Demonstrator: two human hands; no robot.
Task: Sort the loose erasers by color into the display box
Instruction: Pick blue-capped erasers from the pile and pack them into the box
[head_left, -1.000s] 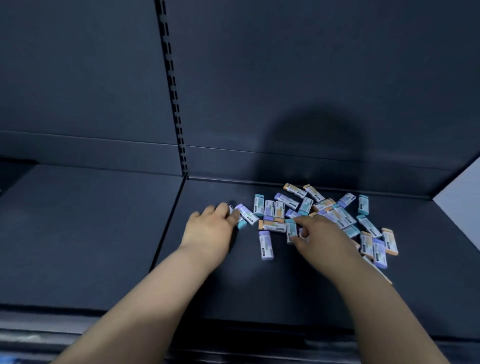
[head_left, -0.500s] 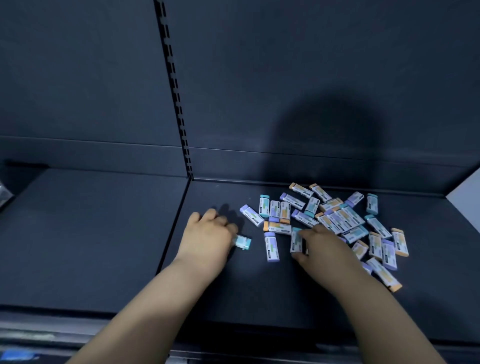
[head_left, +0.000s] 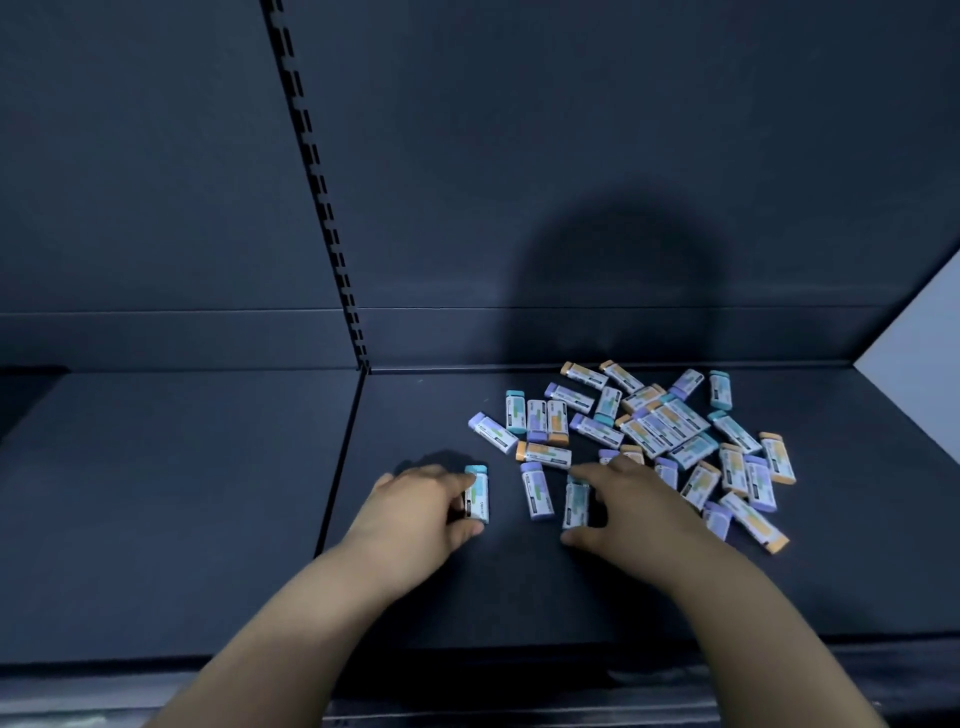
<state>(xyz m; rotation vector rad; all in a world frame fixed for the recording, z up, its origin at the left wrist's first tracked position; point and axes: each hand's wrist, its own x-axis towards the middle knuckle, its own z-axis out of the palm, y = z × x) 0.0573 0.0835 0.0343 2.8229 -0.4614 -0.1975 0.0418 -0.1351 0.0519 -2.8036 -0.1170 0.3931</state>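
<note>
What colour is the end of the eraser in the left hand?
Teal, on the eraser; head view.

No text can be read. The paper sleeves of the erasers (head_left: 649, 431) carry dark printed bars and small lettering, all too small and blurred to make out, even on the near teal-capped eraser (head_left: 477, 496).

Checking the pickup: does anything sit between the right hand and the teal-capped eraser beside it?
Nothing visible does. The right hand pinches the teal-capped white-sleeved eraser end to end; a purple-capped eraser lies just left of it, apart.
</note>
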